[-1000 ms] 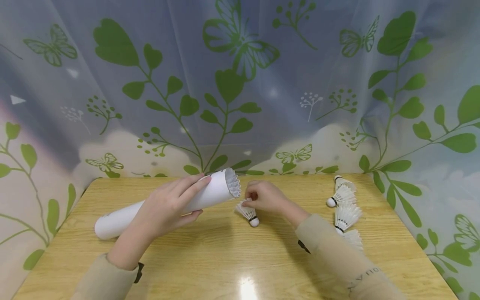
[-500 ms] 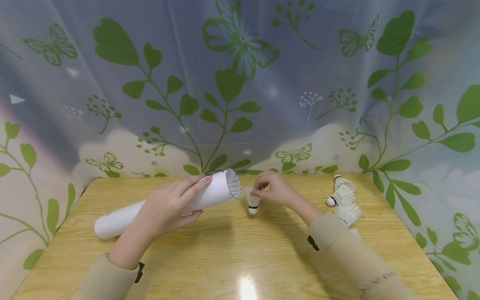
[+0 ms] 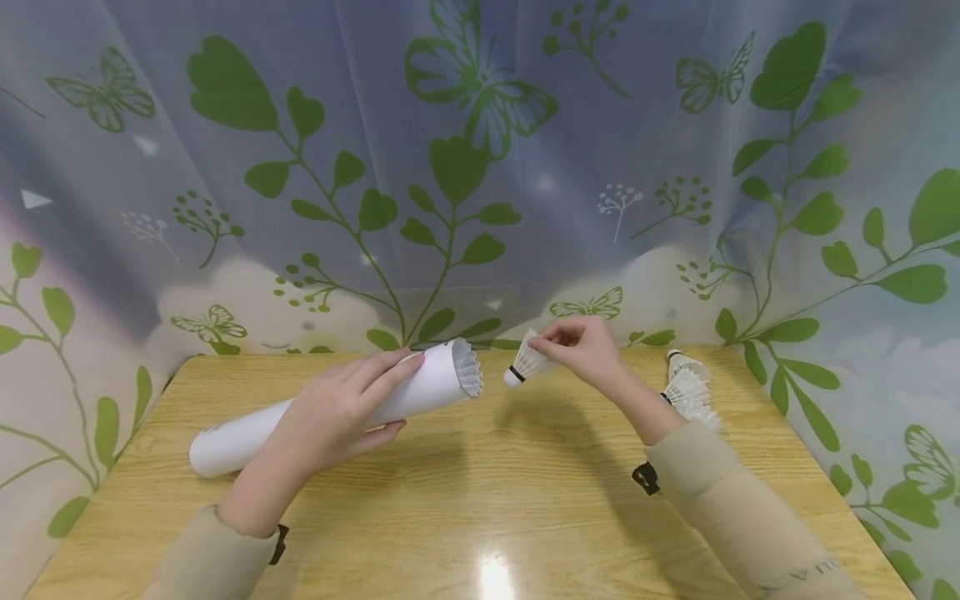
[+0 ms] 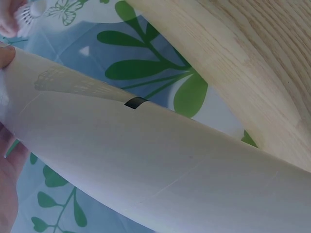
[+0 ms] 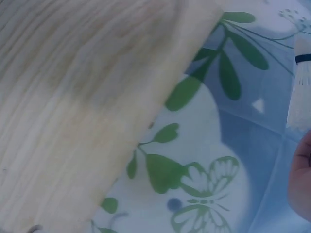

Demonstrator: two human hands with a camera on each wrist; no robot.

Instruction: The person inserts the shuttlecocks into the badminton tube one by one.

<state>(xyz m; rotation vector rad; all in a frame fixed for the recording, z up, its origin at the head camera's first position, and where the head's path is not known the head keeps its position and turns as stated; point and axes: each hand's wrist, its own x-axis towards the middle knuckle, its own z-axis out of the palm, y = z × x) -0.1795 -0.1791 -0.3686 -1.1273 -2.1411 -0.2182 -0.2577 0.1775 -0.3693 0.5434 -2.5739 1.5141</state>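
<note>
A white shuttlecock tube [image 3: 247, 435] lies tilted across the left of the table, its far right end raised. My left hand [image 3: 337, 412] grips it near that end, thumb below and fingers over the top. Feather tips [image 3: 468, 371] of shuttlecocks show inside the tube's mouth. To the right of the mouth, my right hand [image 3: 585, 354] pinches a white shuttlecock [image 3: 529, 358] by its feather skirt, cork pointing down and left toward the tube. The held shuttlecock [image 5: 302, 92] also appears at the edge of the right wrist view.
Several loose shuttlecocks [image 3: 686, 392] lie in a row at the table's back right, partly hidden by the right sleeve [image 3: 705, 475]. The wooden table [image 3: 435, 517] meets a curtain [image 3: 337, 208] with leaf and butterfly prints behind.
My right hand has lifted the shuttlecock up and to the right, off the table beside the tube, and its cork has swung toward the left. The left hand and tube have stayed put.
</note>
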